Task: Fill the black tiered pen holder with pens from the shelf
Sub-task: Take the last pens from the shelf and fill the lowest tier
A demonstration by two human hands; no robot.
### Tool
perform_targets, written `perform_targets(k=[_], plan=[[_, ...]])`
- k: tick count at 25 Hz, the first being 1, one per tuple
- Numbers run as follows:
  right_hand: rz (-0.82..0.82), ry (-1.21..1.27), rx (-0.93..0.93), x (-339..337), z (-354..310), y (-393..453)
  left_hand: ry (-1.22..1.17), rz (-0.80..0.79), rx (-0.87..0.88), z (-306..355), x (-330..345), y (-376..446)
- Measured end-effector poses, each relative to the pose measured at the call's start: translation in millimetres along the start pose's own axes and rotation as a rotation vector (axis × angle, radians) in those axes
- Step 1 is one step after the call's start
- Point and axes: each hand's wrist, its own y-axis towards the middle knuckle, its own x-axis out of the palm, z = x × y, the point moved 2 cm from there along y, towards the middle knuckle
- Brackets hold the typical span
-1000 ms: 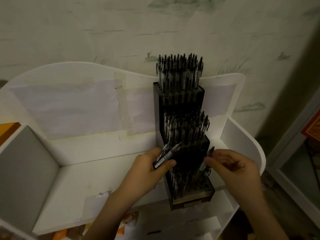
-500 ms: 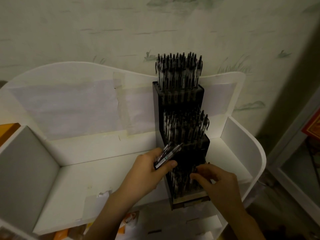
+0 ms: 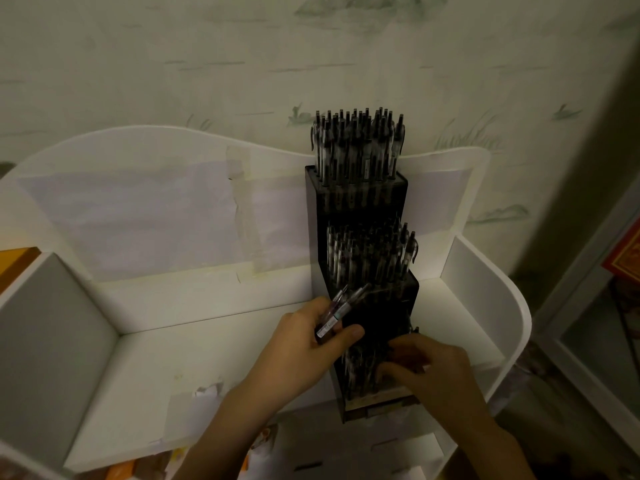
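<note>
The black tiered pen holder (image 3: 360, 199) stands on the right part of the white shelf (image 3: 194, 348). Its top and middle tiers are packed with upright pens (image 3: 356, 147). My left hand (image 3: 304, 344) grips a small bundle of pens (image 3: 341, 308) just left of the holder's lowest tier, tips pointing up and right. My right hand (image 3: 429, 368) is at the lowest tier, fingers curled down among the pens standing there; whether it still pinches a pen is hidden by the fingers and blur.
The shelf has a grey divider (image 3: 52, 323) at the left and a curved white side wall (image 3: 491, 292) at the right. Taped paper (image 3: 138, 216) covers the back panel. An orange thing (image 3: 17, 258) shows at the far left. Wallpapered wall behind.
My right hand has come down from beside the middle tier and moved left to the lowest tier, with its pen. My left hand has stayed put with its bundle.
</note>
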Motion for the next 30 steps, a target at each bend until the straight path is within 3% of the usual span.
perform_targets(k=[5,10,12,16,19,21,23,27,30], plan=[[0.175,0.135,-0.079,-20.6,-42.4,7.1,-0.039,-0.075,0.029,4.3,5.8,-0.6],[-0.017,0.397,-0.086,-16.0,-65.3,14.5,-0.063,-0.155,0.051,12.8,14.9,-0.6],[-0.022,0.456,-0.05,-15.8,-65.4,14.4,-0.069,-0.153,0.053,15.3,16.4,-0.3],[0.084,0.582,0.01,-27.3,-70.0,11.7,-0.049,-0.156,0.058,15.8,15.3,0.9],[0.3,0.686,0.061,-51.0,-70.3,12.7,-0.055,-0.147,0.045,15.2,11.1,1.1],[0.434,0.66,0.028,-67.7,-67.1,12.5,-0.096,-0.13,0.034,16.1,8.8,2.6],[0.465,0.533,-0.018,-74.3,-62.2,11.9,-0.155,-0.11,0.01,16.8,8.2,5.8],[0.349,0.151,-0.098,-59.7,-48.6,7.1,-0.127,-0.072,0.053,22.4,7.8,7.7],[0.279,0.033,-0.161,-44.9,-36.6,3.5,-0.098,-0.06,0.087,25.9,8.3,6.3]])
